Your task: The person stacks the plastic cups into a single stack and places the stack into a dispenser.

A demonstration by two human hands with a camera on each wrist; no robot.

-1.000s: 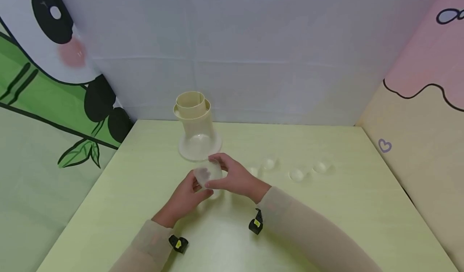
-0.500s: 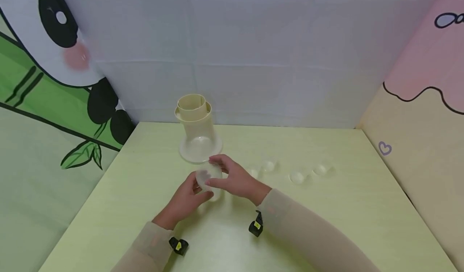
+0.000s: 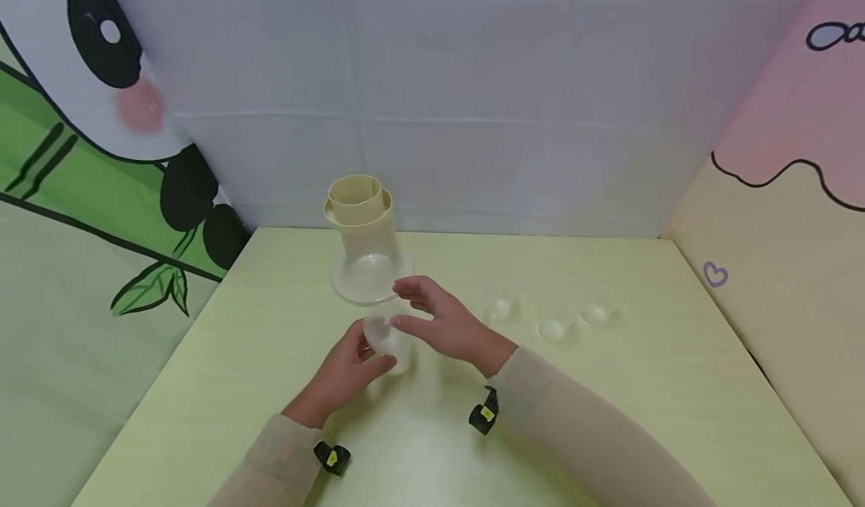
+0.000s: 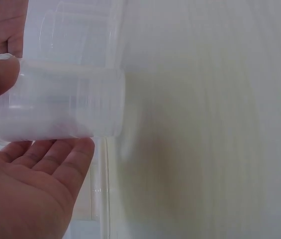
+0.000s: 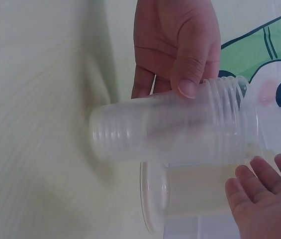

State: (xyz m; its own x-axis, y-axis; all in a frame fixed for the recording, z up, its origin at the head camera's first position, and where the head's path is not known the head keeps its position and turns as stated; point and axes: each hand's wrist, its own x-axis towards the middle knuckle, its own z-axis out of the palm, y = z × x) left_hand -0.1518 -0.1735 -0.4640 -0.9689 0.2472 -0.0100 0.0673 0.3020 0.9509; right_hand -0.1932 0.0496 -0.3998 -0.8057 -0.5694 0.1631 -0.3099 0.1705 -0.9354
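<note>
My left hand grips a stack of nested clear plastic cups, held upright near the middle of the table. In the right wrist view the left thumb presses the side of the stacked cups, below several close rims. The left wrist view shows the left fingers against the far side of the same cups. Beside the stack's top, my right hand holds nothing, its fingers extended and spread from the thumb. In the right wrist view the right fingertips are close to the cup rims.
Behind the hands stands a cream tube with a second ring inside, on a round clear base. Low clear cup-like pieces and a third piece lie right of the hands. A white cloth wall rises behind the table.
My right hand has let go of the cup stack and moved slightly right and up, its fingers opening. The left hand stays in place with the cups.
</note>
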